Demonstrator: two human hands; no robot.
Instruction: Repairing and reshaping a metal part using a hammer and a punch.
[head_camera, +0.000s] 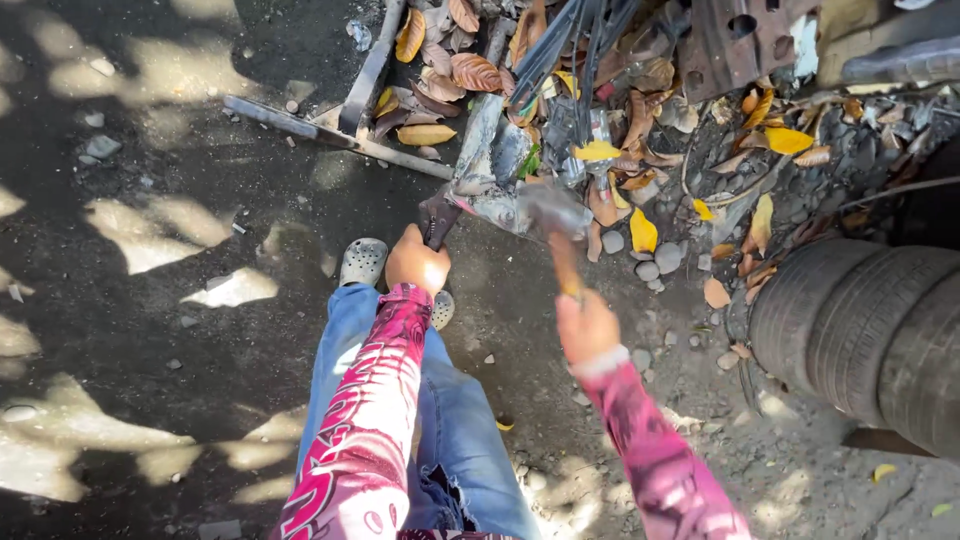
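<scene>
My left hand (417, 262) is clamped on a dark pointed metal tool (437, 218) pressed to the grey battered metal part (497, 182) lying on the dirt ground (150, 330) w/ dry leaves; my right hand (586, 326) is closed round the wooden-handled hammer (556, 222), blurred over that part. Risk imo: a glancing blow hits my left knuckles, just beside the head, or the part skids on loose stones near my 2 grey clogs (363, 262).
</scene>
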